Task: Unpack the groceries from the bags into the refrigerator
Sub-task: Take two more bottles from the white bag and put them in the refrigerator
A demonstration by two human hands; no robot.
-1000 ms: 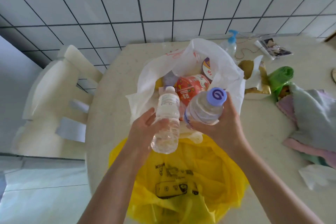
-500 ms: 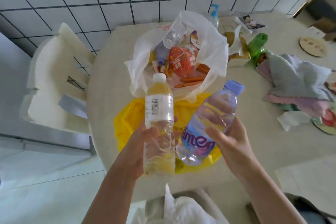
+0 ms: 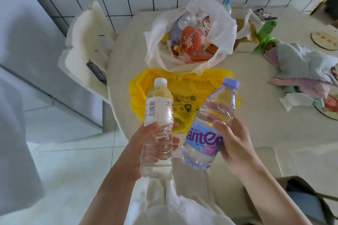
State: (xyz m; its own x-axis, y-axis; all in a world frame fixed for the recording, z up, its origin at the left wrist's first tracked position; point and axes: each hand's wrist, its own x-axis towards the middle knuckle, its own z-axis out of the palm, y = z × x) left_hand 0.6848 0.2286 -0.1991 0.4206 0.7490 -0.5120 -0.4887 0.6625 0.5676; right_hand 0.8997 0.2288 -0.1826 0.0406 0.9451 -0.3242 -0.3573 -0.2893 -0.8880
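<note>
White square wall tiles with dark grout back a pale, speckled round table (image 3: pixel 237 133), seen from above. Nearest the camera, the left hand (image 3: pixel 146 148) wraps its fingers round the ribbed lower half of a clear plastic bottle with a white cap (image 3: pixel 158 128); its white label shows a barcode, and the rest of the print is too small to read. The right hand (image 3: pixel 236 144) grips a second clear bottle with a lilac cap (image 3: pixel 210 129), tilted to the right, its blue label partly covered by the thumb so the lettering is cut off. Both bottles are held in the air over the table's near edge, just apart from each other.

Behind them a crumpled yellow plastic bag (image 3: pixel 184 86) lies flat on the table, its dark print half hidden by the bottles. Touching its far edge stands an open white plastic bag (image 3: pixel 225 29), thin and wrinkled, holding a red round packet (image 3: pixel 193 42) and other groceries that are jumbled and hard to make out. To the right lie soft folded cloths (image 3: pixel 301 71) in grey and pink. A white plastic chair (image 3: pixel 86 45) stands at the table's left.
</note>
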